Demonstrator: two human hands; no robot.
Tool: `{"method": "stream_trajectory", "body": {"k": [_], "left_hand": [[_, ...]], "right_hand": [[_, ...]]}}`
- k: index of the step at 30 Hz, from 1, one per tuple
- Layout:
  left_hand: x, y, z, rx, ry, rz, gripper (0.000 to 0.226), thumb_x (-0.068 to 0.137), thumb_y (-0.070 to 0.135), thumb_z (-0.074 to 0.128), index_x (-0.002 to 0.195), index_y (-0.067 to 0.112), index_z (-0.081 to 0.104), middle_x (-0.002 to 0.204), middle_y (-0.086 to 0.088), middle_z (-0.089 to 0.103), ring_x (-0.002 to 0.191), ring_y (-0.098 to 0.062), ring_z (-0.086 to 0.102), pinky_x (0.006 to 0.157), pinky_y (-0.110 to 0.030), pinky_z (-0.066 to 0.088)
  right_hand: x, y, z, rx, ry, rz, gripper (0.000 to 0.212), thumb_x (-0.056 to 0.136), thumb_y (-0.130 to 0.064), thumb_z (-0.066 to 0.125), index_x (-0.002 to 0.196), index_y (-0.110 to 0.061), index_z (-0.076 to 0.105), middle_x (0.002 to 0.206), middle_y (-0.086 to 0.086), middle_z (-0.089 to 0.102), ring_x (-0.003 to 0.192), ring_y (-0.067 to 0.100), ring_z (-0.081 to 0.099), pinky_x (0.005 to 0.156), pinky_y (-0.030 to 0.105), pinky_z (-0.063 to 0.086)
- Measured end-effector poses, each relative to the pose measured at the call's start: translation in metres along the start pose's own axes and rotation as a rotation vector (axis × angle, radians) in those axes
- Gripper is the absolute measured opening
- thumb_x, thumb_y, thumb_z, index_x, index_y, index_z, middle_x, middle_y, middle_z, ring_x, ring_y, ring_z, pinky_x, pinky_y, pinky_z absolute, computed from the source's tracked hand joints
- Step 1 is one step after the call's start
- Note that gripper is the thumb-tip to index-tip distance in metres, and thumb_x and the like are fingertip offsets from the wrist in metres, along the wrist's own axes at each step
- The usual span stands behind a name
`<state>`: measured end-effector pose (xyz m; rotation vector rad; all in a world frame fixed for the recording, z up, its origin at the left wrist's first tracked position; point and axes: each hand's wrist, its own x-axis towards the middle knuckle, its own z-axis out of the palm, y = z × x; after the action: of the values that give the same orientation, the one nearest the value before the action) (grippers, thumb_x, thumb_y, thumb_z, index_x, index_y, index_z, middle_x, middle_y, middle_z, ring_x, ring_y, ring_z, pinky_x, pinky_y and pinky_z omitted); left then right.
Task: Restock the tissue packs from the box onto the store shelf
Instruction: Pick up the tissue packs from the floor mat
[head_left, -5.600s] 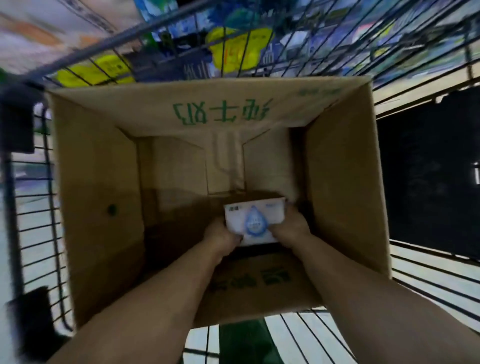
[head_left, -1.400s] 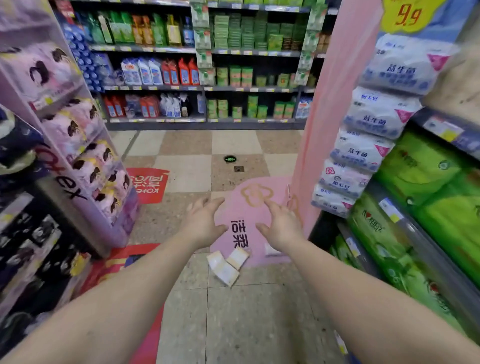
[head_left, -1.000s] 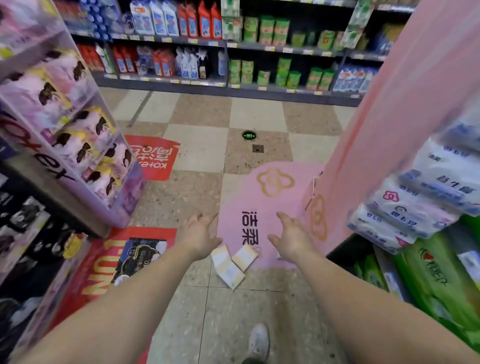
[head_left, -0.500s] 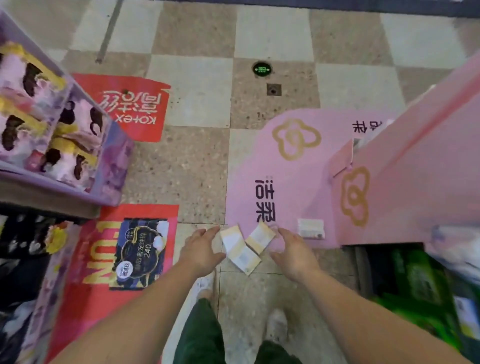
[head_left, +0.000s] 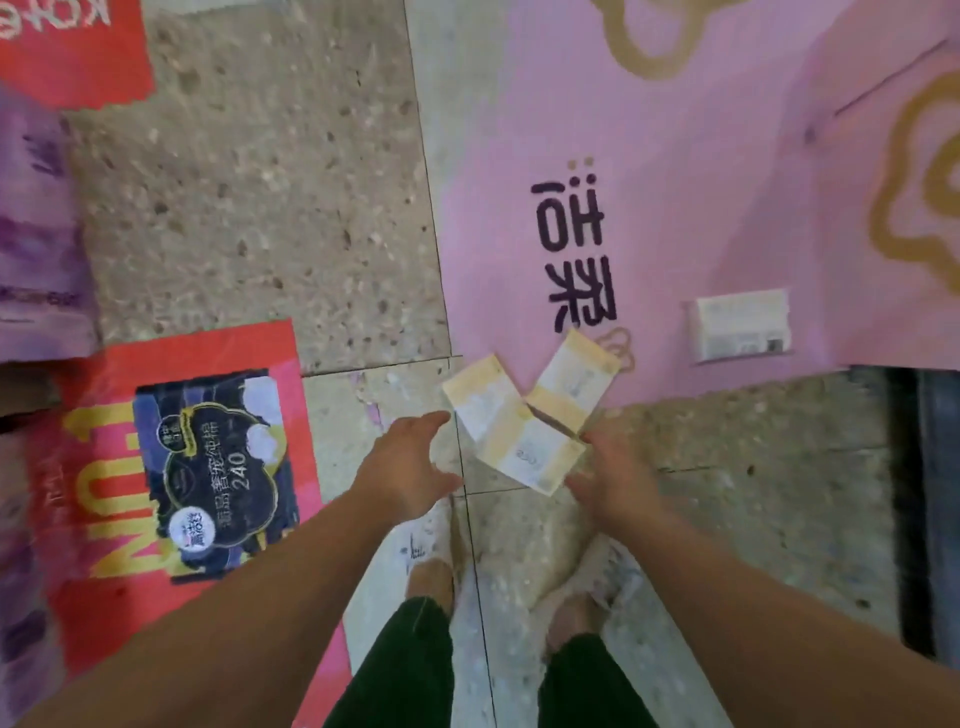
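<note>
We look straight down at the floor (head_left: 249, 208), which is hard grey stone with little specks and thin dark lines between the tiles. Three packs (head_left: 524, 415) lie in a loose bunch right in front of us. They are flat, soft-looking blocks, white with pale yellow ends, and they touch each other. A fourth pack (head_left: 740, 325) lies apart at 2 o'clock from the bunch, on the smooth pink sticker (head_left: 649, 182) with dark letters and gold curly shapes. A red sticker (head_left: 176, 467) with a dark picture lies at 9 o'clock.

Our left hand (head_left: 410, 467) has its fingers spread wide and holds nothing; it is just beside the bunch. Our right hand (head_left: 610, 475) is spread too, its fingers at the edge of the nearest pack, gripping nothing.

Half a second ago we saw shelves and more floor. Now we are much lower and the packs look bigger, and both hands are nearer to them. The packs have not moved.
</note>
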<state>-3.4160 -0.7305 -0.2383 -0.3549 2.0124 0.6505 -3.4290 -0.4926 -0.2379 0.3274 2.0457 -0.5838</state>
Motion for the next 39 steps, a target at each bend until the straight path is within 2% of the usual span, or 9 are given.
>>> {"method": "stream_trajectory", "body": {"k": [4, 9, 14, 20, 23, 26, 28, 32, 39], "left_hand": [[0.075, -0.009, 0.064, -0.084, -0.072, -0.041, 0.086, 0.081, 0.023, 0.075, 0.149, 0.030, 0.023, 0.150, -0.006, 0.030, 0.131, -0.024, 0.042, 0.100, -0.031, 0.044], [0.129, -0.011, 0.114, -0.130, -0.109, -0.091, 0.085, 0.075, 0.021, 0.077, 0.146, 0.023, 0.029, 0.145, -0.005, 0.041, 0.127, -0.023, 0.047, 0.104, -0.037, 0.044], [0.135, -0.007, 0.101, -0.035, -0.005, -0.125, 0.056, 0.080, 0.028, 0.069, 0.131, 0.015, 0.050, 0.122, -0.009, 0.059, 0.107, -0.028, 0.059, 0.091, -0.040, 0.051], [0.161, 0.001, 0.041, 0.133, 0.190, -0.004, 0.056, 0.080, 0.029, 0.072, 0.130, 0.012, 0.053, 0.124, -0.011, 0.058, 0.110, -0.031, 0.057, 0.093, -0.045, 0.049], [0.181, 0.007, 0.042, 0.171, 0.102, 0.001, 0.063, 0.083, 0.023, 0.070, 0.137, 0.008, 0.041, 0.128, -0.006, 0.054, 0.117, -0.028, 0.053, 0.098, -0.036, 0.043], [0.178, 0.010, 0.047, 0.058, 0.083, -0.058, 0.072, 0.085, 0.020, 0.070, 0.144, 0.011, 0.031, 0.133, -0.008, 0.052, 0.121, -0.029, 0.051, 0.096, -0.035, 0.042], [0.155, 0.012, 0.043, -0.011, 0.055, -0.108, 0.076, 0.085, 0.024, 0.071, 0.147, 0.012, 0.029, 0.141, -0.009, 0.047, 0.124, -0.029, 0.050, 0.096, -0.034, 0.043], [0.074, 0.020, 0.020, -0.194, -0.056, -0.166, 0.047, 0.083, 0.022, 0.072, 0.126, 0.015, 0.053, 0.123, -0.010, 0.059, 0.104, -0.027, 0.057, 0.079, -0.034, 0.045], [-0.101, 0.115, -0.041, -0.505, -0.127, -0.140, 0.049, 0.085, 0.008, 0.069, 0.127, 0.012, 0.044, 0.113, -0.014, 0.064, 0.097, -0.029, 0.064, 0.089, -0.046, 0.051]], "right_hand": [[0.067, 0.041, 0.052, 0.250, 0.000, 0.238, 0.062, 0.082, -0.010, 0.068, 0.137, -0.013, 0.040, 0.129, 0.013, 0.054, 0.115, 0.028, 0.054, 0.084, 0.026, 0.039], [0.115, 0.074, 0.103, 0.656, -0.013, 0.509, 0.071, 0.078, -0.007, 0.074, 0.137, -0.008, 0.035, 0.120, 0.009, 0.054, 0.111, 0.029, 0.055, 0.087, 0.036, 0.048], [0.115, 0.053, 0.125, 1.022, -0.038, 0.566, 0.045, 0.086, -0.006, 0.067, 0.128, -0.006, 0.050, 0.107, 0.009, 0.059, 0.093, 0.025, 0.058, 0.078, 0.033, 0.048], [0.138, 0.018, 0.139, 1.343, -0.090, 0.541, 0.040, 0.091, -0.020, 0.061, 0.129, -0.013, 0.049, 0.115, 0.008, 0.063, 0.105, 0.027, 0.063, 0.092, 0.050, 0.053], [0.155, 0.012, 0.145, 1.446, -0.160, 0.601, 0.041, 0.092, -0.024, 0.060, 0.130, -0.013, 0.049, 0.121, 0.009, 0.061, 0.103, 0.025, 0.061, 0.071, 0.035, 0.055], [0.147, 0.014, 0.147, 1.366, -0.158, 0.548, 0.038, 0.088, -0.023, 0.065, 0.123, -0.012, 0.056, 0.115, 0.008, 0.065, 0.080, 0.017, 0.057, 0.053, 0.024, 0.039], [0.125, 0.019, 0.139, 1.343, -0.212, 0.528, 0.036, 0.090, -0.026, 0.064, 0.123, -0.016, 0.056, 0.113, 0.005, 0.064, 0.080, 0.014, 0.056, 0.058, 0.024, 0.041], [0.052, 0.031, 0.102, 1.352, -0.226, 0.492, 0.031, 0.090, -0.033, 0.063, 0.116, -0.017, 0.057, 0.122, 0.004, 0.063, 0.108, 0.023, 0.060, 0.099, 0.043, 0.047], [-0.110, 0.013, -0.036, 1.412, -0.159, 0.305, 0.029, 0.093, -0.024, 0.059, 0.118, -0.009, 0.056, 0.113, 0.009, 0.068, 0.102, 0.026, 0.066, 0.098, 0.044, 0.050]]}}
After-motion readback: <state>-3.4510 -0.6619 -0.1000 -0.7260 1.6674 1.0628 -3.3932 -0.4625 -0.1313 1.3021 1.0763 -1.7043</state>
